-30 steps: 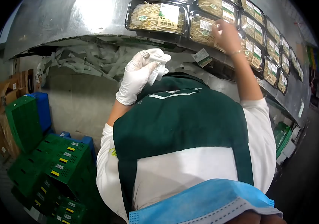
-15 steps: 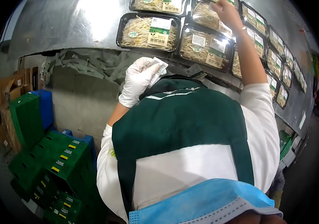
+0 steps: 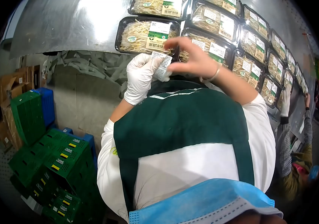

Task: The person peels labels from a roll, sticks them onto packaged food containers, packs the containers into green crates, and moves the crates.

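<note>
My left hand [image 3: 139,76], in a white glove, pinches a small bunch of printed labels [image 3: 162,66] just off the table edge. My bare right hand [image 3: 193,58], with a band at its wrist, is beside the labels. Its thumb and fingers are spread, and nothing shows between them. Whether the thumb touches the labels, I cannot tell. Behind my hands is a black tray of bean sprouts [image 3: 135,35] under clear film, with a white sticker and a green-and-tan label. My right hand partly covers another sprout tray [image 3: 213,44].
Several more packed sprout trays [image 3: 258,44] fill the right of the metal table [image 3: 69,26]. At far right, a co-worker's sleeved arm [image 3: 285,142] reaches to the trays. Green crates [image 3: 68,153], a blue crate [image 3: 46,106] and cardboard [image 3: 2,93] stand at lower left.
My right hand has come back from the far trays to the labels, its fingers now spread. A white sticker now shows on the far tray it was over. A co-worker's arms have appeared at right.
</note>
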Motion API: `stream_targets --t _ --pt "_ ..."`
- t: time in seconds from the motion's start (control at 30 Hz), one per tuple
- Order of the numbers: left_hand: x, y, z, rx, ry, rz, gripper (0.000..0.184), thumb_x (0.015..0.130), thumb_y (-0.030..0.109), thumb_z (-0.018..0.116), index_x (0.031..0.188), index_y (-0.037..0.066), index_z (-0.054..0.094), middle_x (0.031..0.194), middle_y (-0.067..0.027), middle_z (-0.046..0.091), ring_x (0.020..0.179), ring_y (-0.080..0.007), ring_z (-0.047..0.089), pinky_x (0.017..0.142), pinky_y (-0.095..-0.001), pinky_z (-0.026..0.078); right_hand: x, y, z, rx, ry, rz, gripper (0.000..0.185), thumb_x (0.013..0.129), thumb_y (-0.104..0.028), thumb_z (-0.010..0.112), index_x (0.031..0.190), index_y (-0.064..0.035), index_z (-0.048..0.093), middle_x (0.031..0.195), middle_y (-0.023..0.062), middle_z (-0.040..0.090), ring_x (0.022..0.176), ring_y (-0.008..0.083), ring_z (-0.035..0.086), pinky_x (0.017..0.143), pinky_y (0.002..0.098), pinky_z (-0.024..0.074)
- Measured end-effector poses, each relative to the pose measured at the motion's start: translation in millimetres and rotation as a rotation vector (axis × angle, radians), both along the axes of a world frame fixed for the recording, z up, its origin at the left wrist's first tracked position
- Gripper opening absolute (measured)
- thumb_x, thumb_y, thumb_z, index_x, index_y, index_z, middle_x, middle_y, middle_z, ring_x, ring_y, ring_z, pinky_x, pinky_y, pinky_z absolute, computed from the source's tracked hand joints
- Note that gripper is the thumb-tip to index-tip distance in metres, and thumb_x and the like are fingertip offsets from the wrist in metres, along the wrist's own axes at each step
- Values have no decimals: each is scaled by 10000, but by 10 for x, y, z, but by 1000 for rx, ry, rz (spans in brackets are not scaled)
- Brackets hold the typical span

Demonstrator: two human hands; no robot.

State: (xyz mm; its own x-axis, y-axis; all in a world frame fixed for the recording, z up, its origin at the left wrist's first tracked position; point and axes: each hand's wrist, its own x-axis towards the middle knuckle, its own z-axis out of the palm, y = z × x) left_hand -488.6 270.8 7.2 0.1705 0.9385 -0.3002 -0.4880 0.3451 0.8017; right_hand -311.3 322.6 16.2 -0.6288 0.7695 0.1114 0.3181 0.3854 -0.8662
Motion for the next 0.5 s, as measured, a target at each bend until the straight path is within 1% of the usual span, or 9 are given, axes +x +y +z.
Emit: stream_targets --t 0.07,0.13,0.17,0.2,0.23,0.27,0.3,0.37,0.5 --pt "39 1 -10 57 -27 135 189 777 54 566 617 33 467 561 -72 558 462 -101 523 406 -205 414 -125 -71 110 -84 99 -103 274 671 -154 673 910 -66 572 881 46 550 829 134 503 713 245 392" --pt "60 22 -1 43 31 110 76 760 34 579 707 13 528 661 -67 588 528 -76 528 450 -182 408 -90 79 139 112 109 -175 76 680 -139 656 734 -95 625 764 33 584 700 143 548 637 244 447" --pt "121 50 103 -13 129 113 36 759 26 574 747 5 547 697 -64 596 557 -68 531 469 -172 406 21 289 153 314 33 -217 125 676 -135 660 786 -92 623 759 39 588 694 141 553 638 248 449" --pt "24 36 -24 19 146 5 75 761 15 560 831 -12 558 762 -69 604 619 -72 549 518 -172 425 148 511 272 155 -152 -390 186 677 -72 626 862 -81 609 795 38 610 742 131 571 669 249 447" --pt "-8 20 -62 -2 149 11 83 771 14 540 846 -18 552 760 -74 604 638 -83 563 536 -178 435 445 970 184 309 -106 -353 185 708 -143 601 875 -66 593 795 58 611 747 148 584 669 275 454" --pt "-44 3 -79 -34 145 45 87 776 15 532 853 -20 549 764 -78 604 639 -88 566 536 -181 436 791 1450 44 298 -521 -602 255 759 -261 519 944 -91 564 864 89 599 812 190 575 719 318 442" --pt "-80 -6 -76 -65 140 81 91 780 15 523 859 -23 547 768 -81 604 641 -93 568 537 -183 438 1009 1857 -78 55 -189 -619 230 790 -234 475 856 -15 500 776 105 534 736 274 493 755 370 382" --pt "-182 -15 -84 -93 108 98 86 795 13 493 857 -27 537 790 -109 608 648 -111 575 537 -199 450 1471 2414 -464 86 -421 -663 265 788 -273 492 857 -18 501 802 97 519 759 239 476 784 360 367" --pt "-185 -62 -30 -53 247 215 93 800 18 482 845 -33 545 818 -137 609 664 -132 586 541 -220 469 1347 2447 -491 342 -856 -654 314 782 -335 454 952 -78 516 901 106 549 841 240 514 785 359 393"
